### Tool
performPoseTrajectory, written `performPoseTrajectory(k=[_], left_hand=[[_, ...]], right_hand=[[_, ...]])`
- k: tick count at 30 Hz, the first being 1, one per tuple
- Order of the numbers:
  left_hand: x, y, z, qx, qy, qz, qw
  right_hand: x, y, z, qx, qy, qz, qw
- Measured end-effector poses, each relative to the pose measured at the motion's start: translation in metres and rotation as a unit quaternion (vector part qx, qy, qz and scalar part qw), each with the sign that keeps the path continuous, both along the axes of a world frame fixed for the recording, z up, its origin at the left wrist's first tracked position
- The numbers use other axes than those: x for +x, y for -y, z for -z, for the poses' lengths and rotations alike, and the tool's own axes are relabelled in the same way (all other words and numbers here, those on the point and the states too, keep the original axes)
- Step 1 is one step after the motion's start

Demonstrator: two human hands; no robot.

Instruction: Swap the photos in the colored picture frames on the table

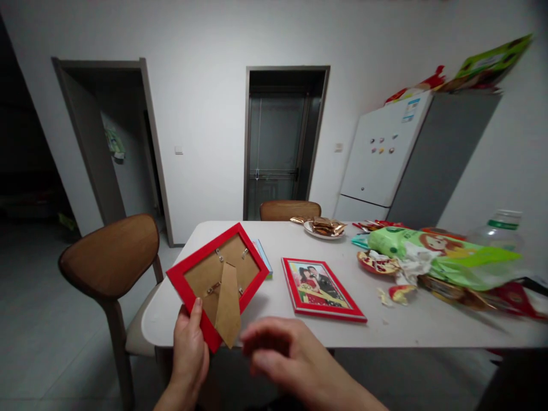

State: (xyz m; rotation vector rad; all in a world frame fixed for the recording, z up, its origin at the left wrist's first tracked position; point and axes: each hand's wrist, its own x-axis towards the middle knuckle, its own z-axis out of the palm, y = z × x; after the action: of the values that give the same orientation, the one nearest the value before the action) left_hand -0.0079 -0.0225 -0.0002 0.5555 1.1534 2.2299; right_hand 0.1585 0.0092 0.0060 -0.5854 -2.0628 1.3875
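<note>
My left hand (191,342) grips a red picture frame (187,287) by its lower left edge, thumb on the near side. The frame is tilted above the table's front left, its brown backing and metal clips facing me. A brown stand leg (228,308) hangs from that backing. Just right of the leg's lower end is my right hand (278,354), blurred, fingers curled but apart, with nothing visible in them. A second red picture frame (299,308) lies face up on the table, showing a picture of a couple.
On the white table (265,331), a blue-edged item (264,260) lies partly behind the held frame. Further back stands a plate of wrapped snacks (324,228). To the right are pomegranate pieces (379,262), a green tissue pack (445,257) and a clear jar (499,231). Wooden chairs (113,257) stand left and behind.
</note>
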Motion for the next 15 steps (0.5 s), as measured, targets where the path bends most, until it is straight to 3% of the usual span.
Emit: performPoseTrajectory(k=[2, 4, 6, 8, 11, 15], left_hand=[[0.013, 0.003, 0.005, 0.007, 0.022, 0.019, 1.0], [0.025, 0.005, 0.012, 0.01, 0.045, 0.037, 0.998], [0.037, 0.008, 0.02, 0.004, 0.071, 0.06, 0.996], [0.049, 0.011, 0.028, -0.011, 0.092, 0.087, 0.992], [0.061, 0.019, 0.041, -0.042, 0.113, 0.149, 0.981], [0.072, 0.028, 0.061, -0.076, 0.155, 0.223, 0.959]], right_hand=[[-0.02, -0.015, 0.008, -0.064, -0.033, 0.093, 0.993], [-0.034, -0.03, 0.025, -0.165, -0.085, 0.177, 0.967], [-0.041, -0.044, 0.043, -0.253, -0.154, 0.209, 0.932], [-0.041, -0.053, 0.056, -0.291, -0.2, 0.217, 0.91], [-0.034, -0.064, 0.06, -0.272, -0.182, 0.227, 0.917], [-0.021, -0.078, 0.055, -0.18, -0.07, 0.251, 0.948]])
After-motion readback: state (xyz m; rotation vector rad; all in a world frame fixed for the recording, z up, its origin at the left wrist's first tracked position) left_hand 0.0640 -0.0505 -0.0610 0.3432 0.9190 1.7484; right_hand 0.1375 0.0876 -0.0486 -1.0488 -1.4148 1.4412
